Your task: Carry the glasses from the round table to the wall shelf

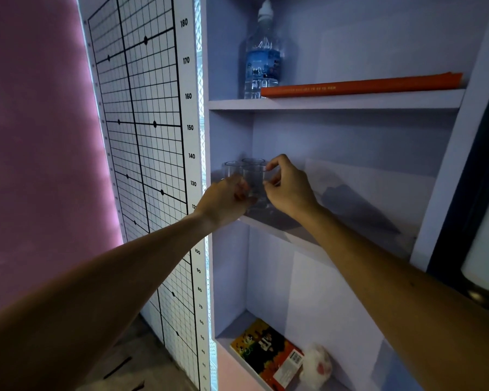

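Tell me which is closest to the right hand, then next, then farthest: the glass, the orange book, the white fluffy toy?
From the right hand:
1. Glass, at its fingertips on the middle shelf.
2. Orange book, on the shelf above.
3. White fluffy toy, down on the bottom shelf.

Looks like a room in a home: pink wall (34,136) at left, height chart (147,136) beside built-in lilac shelves (336,101), water bottle (263,55) at top centre, book (268,354) and plush toy (316,365) at bottom.
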{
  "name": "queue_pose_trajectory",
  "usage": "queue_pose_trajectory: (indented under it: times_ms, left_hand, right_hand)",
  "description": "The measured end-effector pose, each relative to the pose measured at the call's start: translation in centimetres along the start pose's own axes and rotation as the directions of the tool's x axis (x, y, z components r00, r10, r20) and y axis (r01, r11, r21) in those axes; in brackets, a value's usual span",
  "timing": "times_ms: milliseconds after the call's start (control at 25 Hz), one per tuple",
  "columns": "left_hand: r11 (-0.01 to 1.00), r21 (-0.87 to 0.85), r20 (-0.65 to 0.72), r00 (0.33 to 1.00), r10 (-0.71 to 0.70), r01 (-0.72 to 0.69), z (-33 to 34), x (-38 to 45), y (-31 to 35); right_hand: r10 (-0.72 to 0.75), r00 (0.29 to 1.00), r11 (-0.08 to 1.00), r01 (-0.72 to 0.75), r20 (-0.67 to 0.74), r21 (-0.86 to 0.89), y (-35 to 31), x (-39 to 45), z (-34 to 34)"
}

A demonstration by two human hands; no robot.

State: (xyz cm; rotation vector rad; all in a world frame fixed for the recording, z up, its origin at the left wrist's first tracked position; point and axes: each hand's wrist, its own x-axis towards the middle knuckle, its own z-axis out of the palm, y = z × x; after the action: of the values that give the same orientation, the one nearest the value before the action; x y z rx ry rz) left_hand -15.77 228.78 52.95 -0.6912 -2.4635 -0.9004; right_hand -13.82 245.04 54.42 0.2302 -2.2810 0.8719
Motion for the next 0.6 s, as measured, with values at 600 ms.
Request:
queue_pose_trajectory:
  times_ms: [600]
  left_hand:
    - [0.845,0.124,0.004,0.851,-0.524,0.520,-2.2,-20.2,-16.2]
  right_hand:
    - [-0.161,0.828,0.987,0.143,0.537,0.077,-2.7,-13.8,15.5]
